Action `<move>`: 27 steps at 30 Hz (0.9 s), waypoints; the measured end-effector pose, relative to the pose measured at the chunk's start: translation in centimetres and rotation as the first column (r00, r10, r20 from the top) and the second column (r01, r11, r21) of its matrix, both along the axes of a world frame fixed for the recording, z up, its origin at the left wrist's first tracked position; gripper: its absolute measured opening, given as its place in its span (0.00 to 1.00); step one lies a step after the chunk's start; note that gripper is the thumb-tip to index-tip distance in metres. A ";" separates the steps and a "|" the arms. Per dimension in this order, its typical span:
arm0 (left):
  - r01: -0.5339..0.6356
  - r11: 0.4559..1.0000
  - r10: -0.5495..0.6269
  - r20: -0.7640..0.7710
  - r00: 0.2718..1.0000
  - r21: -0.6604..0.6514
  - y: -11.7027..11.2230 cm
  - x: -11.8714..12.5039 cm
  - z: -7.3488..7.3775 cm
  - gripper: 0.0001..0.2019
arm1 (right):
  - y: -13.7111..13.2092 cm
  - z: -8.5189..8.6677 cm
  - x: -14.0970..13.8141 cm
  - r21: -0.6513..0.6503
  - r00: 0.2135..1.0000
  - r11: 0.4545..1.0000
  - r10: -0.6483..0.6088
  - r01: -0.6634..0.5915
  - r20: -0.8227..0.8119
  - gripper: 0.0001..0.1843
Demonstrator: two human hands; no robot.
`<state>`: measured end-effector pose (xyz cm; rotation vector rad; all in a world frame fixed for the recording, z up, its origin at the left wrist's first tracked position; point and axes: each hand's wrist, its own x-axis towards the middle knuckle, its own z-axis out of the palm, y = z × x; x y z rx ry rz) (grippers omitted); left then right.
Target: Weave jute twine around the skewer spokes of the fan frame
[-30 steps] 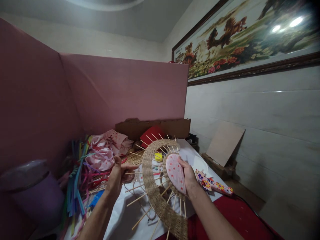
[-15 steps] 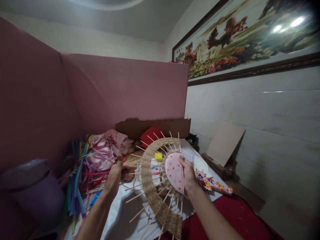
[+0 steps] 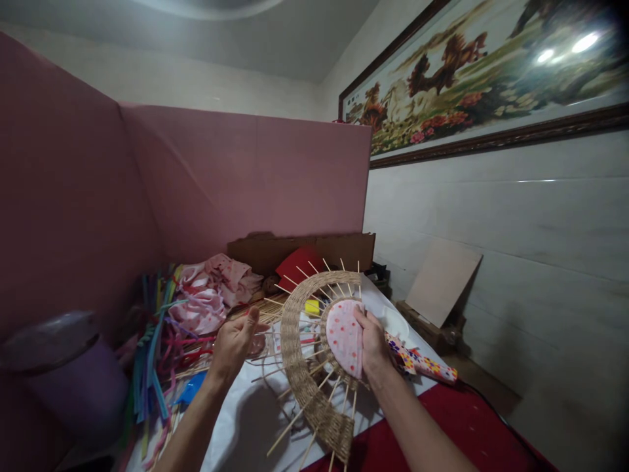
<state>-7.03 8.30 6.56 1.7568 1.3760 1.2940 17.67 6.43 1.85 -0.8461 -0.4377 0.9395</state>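
Note:
A half-round woven fan frame (image 3: 291, 334), with thin sticks fanning out through a twisted-cord band, is held up above the table. At its inner side sits a half-disc of pink cloth with red dots (image 3: 344, 334). My right hand (image 3: 374, 344) grips the straight edge of this half-disc, thumb on the front and the other fingers hidden behind. To the left, my left hand (image 3: 236, 341) has its thumb raised and fingers stretched toward the outer stick tips. It appears apart from the woven band, and I cannot make out anything in it.
Colored strips (image 3: 147, 354) and crumpled pink cloth (image 3: 206, 295) lie at the left, near a purple bin (image 3: 69, 380). A yellow object (image 3: 312, 307) shows behind the sticks. A flower-patterned glue gun-like tool (image 3: 427, 367) with a cord lies at the right. Cardboard (image 3: 339, 249) stands behind.
The fan frame has shifted slightly right and turned a little in my right hand. My left hand has moved a bit right, its fingers slightly more curled.

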 end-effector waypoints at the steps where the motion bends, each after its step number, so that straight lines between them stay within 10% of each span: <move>1: 0.009 1.000 -0.009 -0.014 1.000 -0.012 0.0 0.1 0.0 0.27 | 0.0 0.0 0.0 -0.003 1.000 1.000 -0.011 0.011 -0.001 0.11; 27: 0.218 0.955 -0.192 0.137 0.972 -0.204 0.3 0.4 -0.6 0.32 | 0.5 -0.6 0.4 0.023 0.996 0.998 -0.055 0.057 -0.064 0.15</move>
